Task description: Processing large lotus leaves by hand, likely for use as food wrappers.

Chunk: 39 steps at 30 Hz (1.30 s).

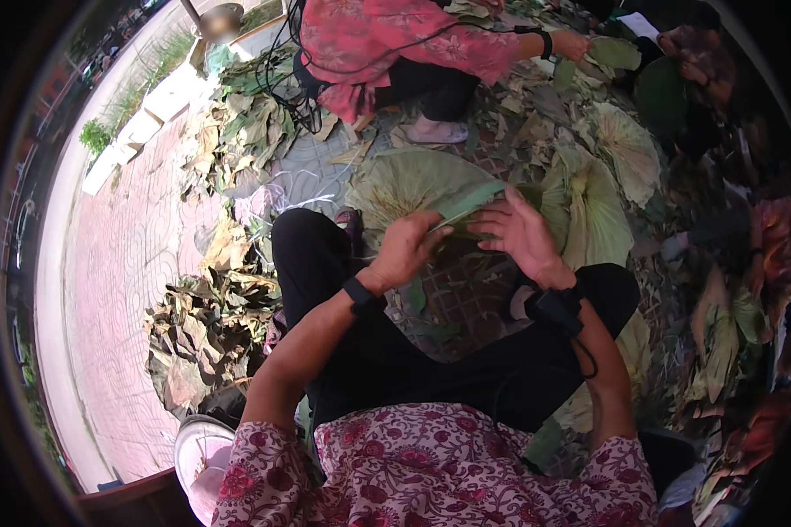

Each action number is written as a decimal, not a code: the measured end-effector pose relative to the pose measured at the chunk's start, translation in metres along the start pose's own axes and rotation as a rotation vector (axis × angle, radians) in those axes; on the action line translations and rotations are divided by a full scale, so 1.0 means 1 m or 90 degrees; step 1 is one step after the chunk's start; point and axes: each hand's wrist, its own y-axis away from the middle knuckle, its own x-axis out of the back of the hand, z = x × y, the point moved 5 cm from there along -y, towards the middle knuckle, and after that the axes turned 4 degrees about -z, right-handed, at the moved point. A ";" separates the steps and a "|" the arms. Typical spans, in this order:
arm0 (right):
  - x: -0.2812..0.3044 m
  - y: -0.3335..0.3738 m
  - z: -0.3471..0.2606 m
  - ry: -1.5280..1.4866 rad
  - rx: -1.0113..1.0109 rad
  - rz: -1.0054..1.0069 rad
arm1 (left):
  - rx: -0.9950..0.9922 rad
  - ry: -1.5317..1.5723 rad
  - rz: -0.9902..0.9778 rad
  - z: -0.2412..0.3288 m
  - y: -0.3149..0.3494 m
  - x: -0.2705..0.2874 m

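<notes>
I had one long, narrow, flat green leaf piece (471, 204) pinched at its nearer end between the thumb and fingers of the left hand (407, 250). It lay in the gap between the two hands, its long axis slanting away from that grip, with the free end pointing forward and to the right. The right hand (529, 239) was spread, palm showing and fingers reaching leftward around the free end; I could not tell whether they touched it.

Just beyond the left grip lay one large, pale green-brown, fan-shaped dried leaf (400, 184). To the right of the grip I counted two more big pale ribbed leaves, one folded and yellowish-green (593, 215), the other rounded and cream-coloured (628, 156) farther off. To its left and nearer sat one heap of crumpled brown dried leaves (209, 338), on pinkish patterned paving (114, 334). Thin white strings (303, 195) were left of the grip and slightly beyond it. Well beyond it, one co-worker in a pink floral top (395, 44) stretched a hand toward a green leaf (615, 53).
</notes>
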 end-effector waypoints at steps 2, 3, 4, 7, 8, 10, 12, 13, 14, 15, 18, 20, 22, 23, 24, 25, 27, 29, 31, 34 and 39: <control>0.003 0.001 -0.006 0.057 -0.011 -0.033 | 0.037 0.079 -0.021 -0.002 -0.004 -0.001; 0.009 0.004 -0.022 0.249 0.149 0.049 | 0.077 0.156 -0.041 -0.005 -0.006 -0.004; 0.011 0.011 -0.036 0.440 0.307 0.132 | 0.075 0.156 -0.045 -0.003 -0.006 -0.004; -0.002 0.017 -0.050 0.693 0.439 0.104 | 0.073 0.333 -0.092 -0.001 -0.005 -0.012; -0.012 0.018 -0.049 0.848 0.491 0.066 | 0.055 0.347 -0.109 -0.004 -0.003 -0.017; -0.014 0.010 -0.035 0.824 0.447 -0.005 | 0.033 0.360 -0.133 -0.004 -0.001 -0.021; -0.017 0.005 -0.025 0.798 0.404 -0.073 | 0.070 0.431 -0.203 -0.001 0.002 -0.026; -0.018 0.002 -0.020 0.762 0.343 -0.125 | 0.067 0.431 -0.206 0.001 0.001 -0.023; -0.018 -0.001 -0.016 0.724 0.282 -0.176 | 0.083 0.432 -0.239 0.003 0.002 -0.023; -0.010 -0.008 -0.015 0.721 0.293 -0.202 | 0.099 0.432 -0.272 0.004 0.003 -0.024; -0.004 -0.012 -0.019 0.613 0.147 -0.174 | 0.120 0.420 -0.167 -0.003 0.006 -0.018; -0.001 -0.014 -0.015 0.564 0.128 -0.169 | 0.148 0.444 -0.162 -0.003 0.004 -0.014; -0.003 -0.013 -0.014 0.540 0.152 -0.168 | 0.179 0.469 -0.154 -0.007 0.004 -0.013; -0.004 -0.012 -0.012 0.541 0.149 -0.172 | 0.142 0.387 -0.127 -0.008 0.004 -0.011; -0.005 -0.012 -0.009 0.550 0.150 -0.173 | 0.105 0.305 -0.100 -0.009 0.004 -0.008; -0.005 -0.012 -0.007 0.560 0.151 -0.172 | 0.106 0.306 -0.098 -0.006 0.004 -0.007; -0.004 -0.015 0.000 0.564 0.150 -0.178 | 0.075 0.237 -0.072 0.001 0.004 -0.003; -0.008 -0.017 0.006 0.567 0.147 -0.187 | 0.010 0.174 -0.026 0.006 0.005 0.001; -0.012 -0.018 0.009 0.561 0.150 -0.192 | -0.056 0.110 0.019 0.012 0.006 0.003; -0.020 -0.021 0.013 0.676 0.248 -0.213 | -0.105 0.064 0.066 0.018 0.007 0.006; -0.031 -0.021 0.020 0.831 0.259 -0.166 | -0.100 -0.054 0.009 0.018 0.008 0.002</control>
